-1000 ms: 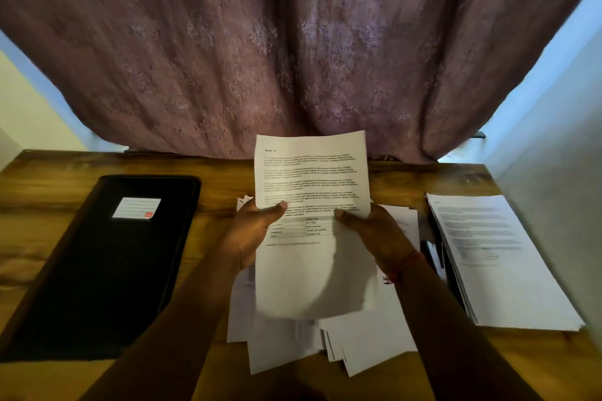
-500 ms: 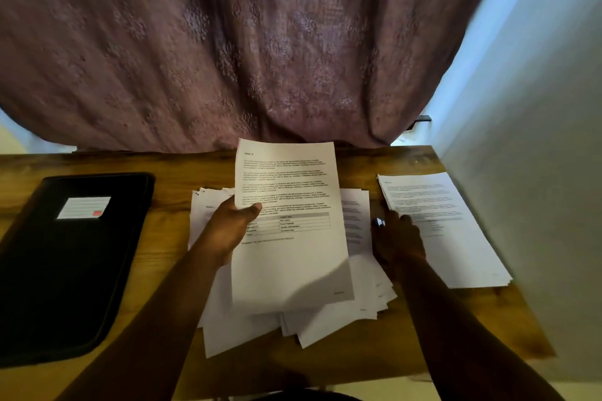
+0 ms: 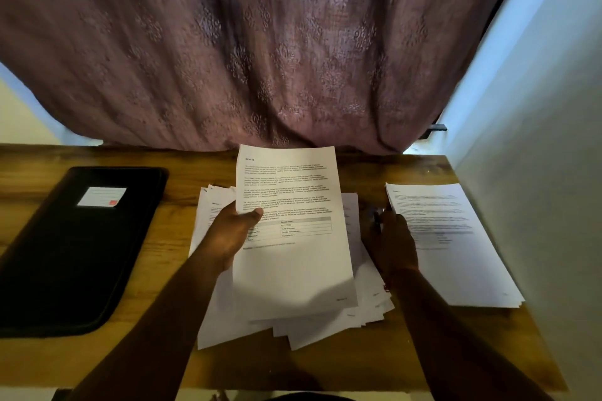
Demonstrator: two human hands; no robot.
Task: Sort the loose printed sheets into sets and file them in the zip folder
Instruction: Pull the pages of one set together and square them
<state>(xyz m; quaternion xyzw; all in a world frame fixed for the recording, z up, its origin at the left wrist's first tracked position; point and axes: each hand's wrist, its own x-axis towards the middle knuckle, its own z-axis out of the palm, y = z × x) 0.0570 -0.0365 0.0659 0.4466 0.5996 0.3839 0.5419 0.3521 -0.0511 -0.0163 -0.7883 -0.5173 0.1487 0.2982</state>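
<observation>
Nearest, the loose pile (image 3: 293,325) fans on the tabletop (image 3: 325,365). The left hand (image 3: 229,234) pinches one sheet (image 3: 293,238); the right hand (image 3: 392,239), grip unclear, reaches the sorted stack (image 3: 456,244). Match headings first. The zip folder (image 3: 71,247) lies closed, left.

The right hand (image 3: 392,242) let go of the printed sheet (image 3: 293,238) and went over to the neat stack (image 3: 456,247) on the right. Now only the left hand (image 3: 228,234) holds the sheet up.
</observation>
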